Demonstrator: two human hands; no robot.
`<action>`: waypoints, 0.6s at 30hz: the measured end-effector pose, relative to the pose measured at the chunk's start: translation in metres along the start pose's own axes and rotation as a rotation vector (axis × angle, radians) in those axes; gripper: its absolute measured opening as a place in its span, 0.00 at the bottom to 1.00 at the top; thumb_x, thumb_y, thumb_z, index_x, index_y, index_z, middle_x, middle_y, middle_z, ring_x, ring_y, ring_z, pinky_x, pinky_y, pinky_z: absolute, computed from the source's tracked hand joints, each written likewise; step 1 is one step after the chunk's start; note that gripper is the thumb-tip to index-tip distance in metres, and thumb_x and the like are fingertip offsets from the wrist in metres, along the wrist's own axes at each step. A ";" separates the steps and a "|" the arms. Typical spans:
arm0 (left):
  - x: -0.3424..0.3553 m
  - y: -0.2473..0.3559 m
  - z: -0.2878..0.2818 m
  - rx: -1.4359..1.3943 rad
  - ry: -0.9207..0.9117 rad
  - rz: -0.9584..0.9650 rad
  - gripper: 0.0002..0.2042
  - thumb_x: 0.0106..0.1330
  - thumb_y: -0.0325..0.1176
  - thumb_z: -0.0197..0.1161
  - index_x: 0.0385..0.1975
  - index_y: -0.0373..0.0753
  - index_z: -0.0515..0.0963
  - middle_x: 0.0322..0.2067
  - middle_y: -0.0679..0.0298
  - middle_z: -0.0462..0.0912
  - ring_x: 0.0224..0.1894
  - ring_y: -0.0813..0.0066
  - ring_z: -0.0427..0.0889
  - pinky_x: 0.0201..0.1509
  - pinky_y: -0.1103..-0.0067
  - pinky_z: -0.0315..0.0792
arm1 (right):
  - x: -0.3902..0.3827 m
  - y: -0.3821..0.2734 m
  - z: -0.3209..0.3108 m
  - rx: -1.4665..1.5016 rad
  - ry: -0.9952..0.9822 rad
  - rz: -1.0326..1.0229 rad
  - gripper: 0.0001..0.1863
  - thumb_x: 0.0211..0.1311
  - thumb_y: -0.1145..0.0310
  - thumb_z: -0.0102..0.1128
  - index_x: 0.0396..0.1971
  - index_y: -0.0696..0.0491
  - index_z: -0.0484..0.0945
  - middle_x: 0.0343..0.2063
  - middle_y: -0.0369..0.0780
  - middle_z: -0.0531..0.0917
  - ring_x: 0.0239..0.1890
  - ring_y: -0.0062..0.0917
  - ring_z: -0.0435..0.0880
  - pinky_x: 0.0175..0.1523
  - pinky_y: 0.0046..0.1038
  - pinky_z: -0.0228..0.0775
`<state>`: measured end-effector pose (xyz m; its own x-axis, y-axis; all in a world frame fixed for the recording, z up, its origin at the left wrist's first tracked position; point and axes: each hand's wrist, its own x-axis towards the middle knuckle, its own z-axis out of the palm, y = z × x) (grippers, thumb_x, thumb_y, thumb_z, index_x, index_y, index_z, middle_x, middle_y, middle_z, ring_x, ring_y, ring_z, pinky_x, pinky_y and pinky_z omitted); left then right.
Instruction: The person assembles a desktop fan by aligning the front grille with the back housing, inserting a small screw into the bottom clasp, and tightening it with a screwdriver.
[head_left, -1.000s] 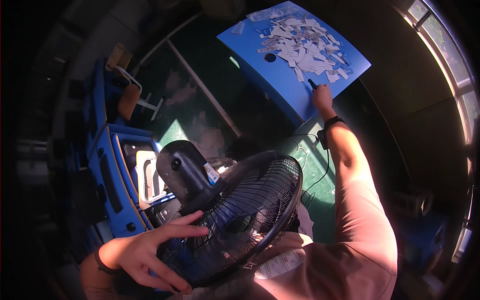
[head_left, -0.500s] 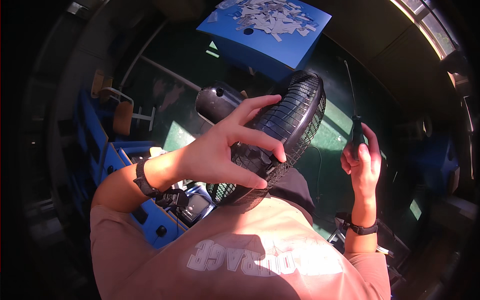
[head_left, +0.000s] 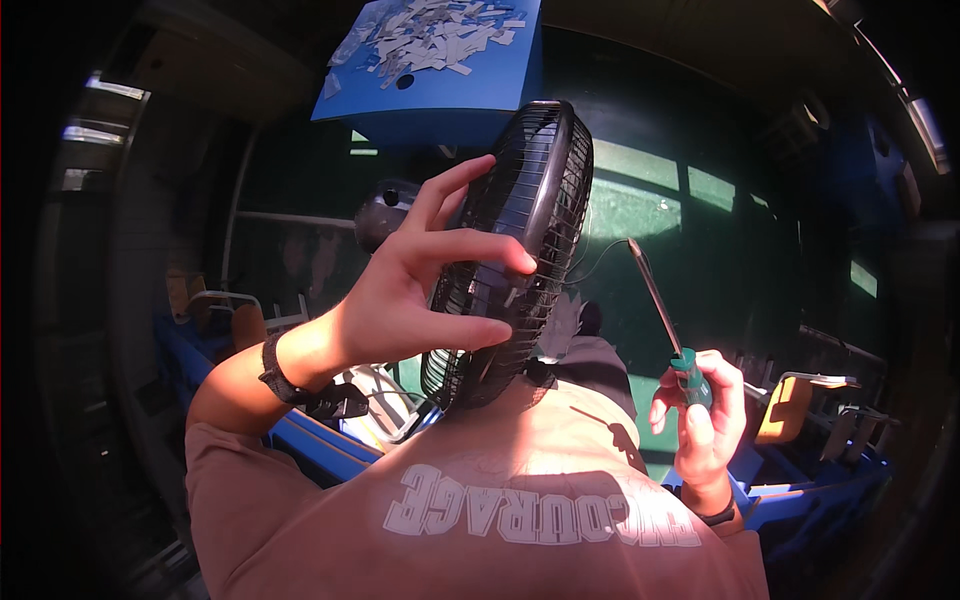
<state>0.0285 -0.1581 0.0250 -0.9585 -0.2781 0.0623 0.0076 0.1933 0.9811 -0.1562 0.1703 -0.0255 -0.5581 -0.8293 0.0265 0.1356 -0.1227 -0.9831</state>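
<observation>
A black fan with a round wire cage [head_left: 543, 190] stands tilted on edge in front of my body, its lower part against my shirt. My left hand [head_left: 420, 270] grips its rim and cage from the left, thumb low and fingers spread across the wires. In my right hand [head_left: 707, 420], well to the right of the fan, is a screwdriver [head_left: 660, 305] with a green handle. Its long metal shaft points up and left toward the fan, apart from it. The fan's far lower side is hidden by my left hand and body.
A blue table [head_left: 430, 110] at the far side carries a heap of white strips [head_left: 435, 40]. Beyond my left hand a dark rounded object [head_left: 380, 215] stands. Chairs are at left and right, including an orange-backed chair [head_left: 785, 408]. A thin cord [head_left: 600, 255] hangs near the fan.
My view has turned, so the room has shifted. The fan stands more upright, still in my left hand. The screwdriver has come lower and tipped leftward toward the fan.
</observation>
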 end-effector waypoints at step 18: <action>0.001 -0.023 -0.003 -0.023 -0.155 0.157 0.26 0.57 0.27 0.81 0.58 0.42 0.84 0.84 0.51 0.45 0.87 0.49 0.42 0.82 0.59 0.57 | -0.030 0.045 0.192 -0.324 0.513 -0.204 0.25 0.68 0.64 0.77 0.57 0.62 0.78 0.45 0.45 0.83 0.43 0.32 0.84 0.51 0.30 0.77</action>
<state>0.0287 -0.1656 0.0031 -0.9775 -0.0977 0.1869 0.1645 0.2011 0.9657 0.0240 0.0850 -0.0356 -0.8785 -0.4300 0.2081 -0.2243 -0.0133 -0.9744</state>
